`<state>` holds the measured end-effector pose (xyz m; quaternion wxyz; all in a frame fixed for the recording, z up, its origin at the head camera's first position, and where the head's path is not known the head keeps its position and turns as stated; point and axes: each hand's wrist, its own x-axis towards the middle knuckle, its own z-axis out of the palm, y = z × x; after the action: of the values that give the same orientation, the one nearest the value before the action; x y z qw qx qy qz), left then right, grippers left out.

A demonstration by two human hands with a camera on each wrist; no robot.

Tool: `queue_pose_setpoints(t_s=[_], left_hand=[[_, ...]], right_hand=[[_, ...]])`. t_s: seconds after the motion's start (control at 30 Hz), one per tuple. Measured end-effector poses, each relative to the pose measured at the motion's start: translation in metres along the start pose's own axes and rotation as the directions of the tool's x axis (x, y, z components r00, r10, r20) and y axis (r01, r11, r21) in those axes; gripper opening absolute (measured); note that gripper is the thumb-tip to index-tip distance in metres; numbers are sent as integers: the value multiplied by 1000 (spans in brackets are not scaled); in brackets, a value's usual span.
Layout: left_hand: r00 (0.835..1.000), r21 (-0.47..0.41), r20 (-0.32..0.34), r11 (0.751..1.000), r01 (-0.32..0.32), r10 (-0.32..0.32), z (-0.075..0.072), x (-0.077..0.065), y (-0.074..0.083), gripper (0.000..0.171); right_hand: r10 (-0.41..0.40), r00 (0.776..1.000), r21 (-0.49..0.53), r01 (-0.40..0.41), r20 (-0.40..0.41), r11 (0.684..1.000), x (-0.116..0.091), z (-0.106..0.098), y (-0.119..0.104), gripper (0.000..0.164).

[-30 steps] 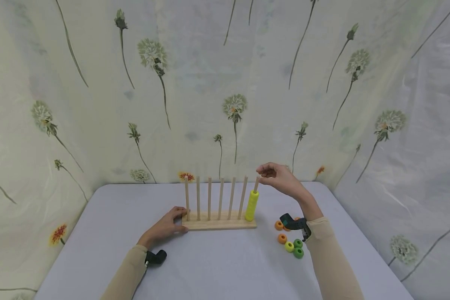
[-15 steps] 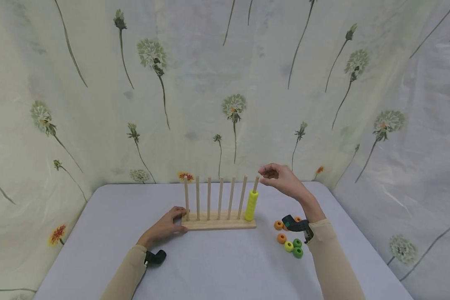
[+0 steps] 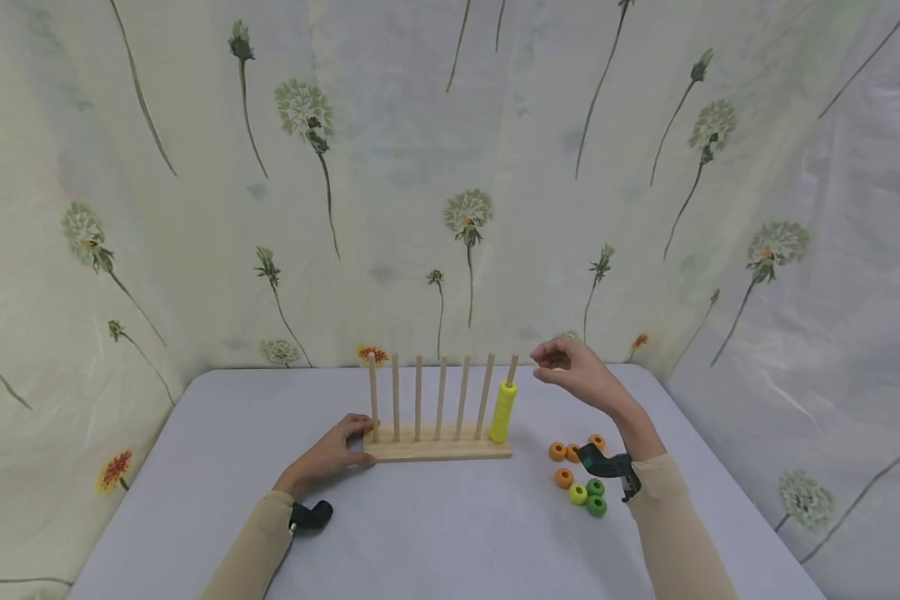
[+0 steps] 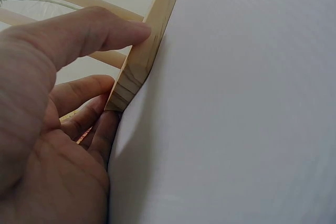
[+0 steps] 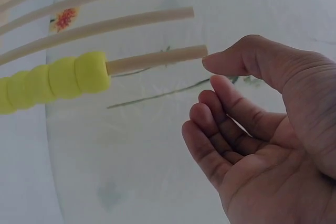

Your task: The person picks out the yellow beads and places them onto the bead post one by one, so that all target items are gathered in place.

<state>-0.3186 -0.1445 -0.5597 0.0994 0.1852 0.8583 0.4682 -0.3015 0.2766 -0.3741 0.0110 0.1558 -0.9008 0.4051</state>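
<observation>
A wooden peg rack (image 3: 435,451) stands on the table, with several upright pegs in a row. Its left end is held by my left hand (image 3: 330,450); in the left wrist view the thumb (image 4: 128,33) lies on the front edge and the other fingers are at the end and behind. On the rightmost peg (image 5: 160,59) sits a stack of yellow beads (image 3: 503,412), the top of the peg bare above them. My right hand (image 3: 583,373), holding nothing, hovers just right of that peg's tip, fingers loosely bent. The other pegs carry no beads.
Loose beads lie on the table right of the rack, below the right forearm: several orange beads (image 3: 564,477), a yellow bead (image 3: 578,494) and two green beads (image 3: 596,506). A flower-patterned curtain (image 3: 390,167) hangs behind the white table (image 3: 435,533).
My right hand has drawn away from the rightmost peg's tip, to the right and slightly down. The left hand and the rack stay where they were.
</observation>
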Motion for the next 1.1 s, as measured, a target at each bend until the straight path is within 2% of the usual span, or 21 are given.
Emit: queue_pose_setpoints(t_s=[0.47, 0.77, 1.1], left_hand=[[1000, -3, -1, 1000, 19, -19, 1, 0, 0, 72], [1000, -5, 4, 1000, 27, -27, 0, -1, 0, 73], [999, -8, 6, 999, 44, -44, 0, -1, 1, 73]], right_hand=[[101, 995, -55, -100, 13, 993, -34, 2, 49, 34], [142, 989, -47, -140, 44, 989, -54, 8, 76, 35], [200, 974, -6, -200, 109, 980, -78, 19, 104, 30]])
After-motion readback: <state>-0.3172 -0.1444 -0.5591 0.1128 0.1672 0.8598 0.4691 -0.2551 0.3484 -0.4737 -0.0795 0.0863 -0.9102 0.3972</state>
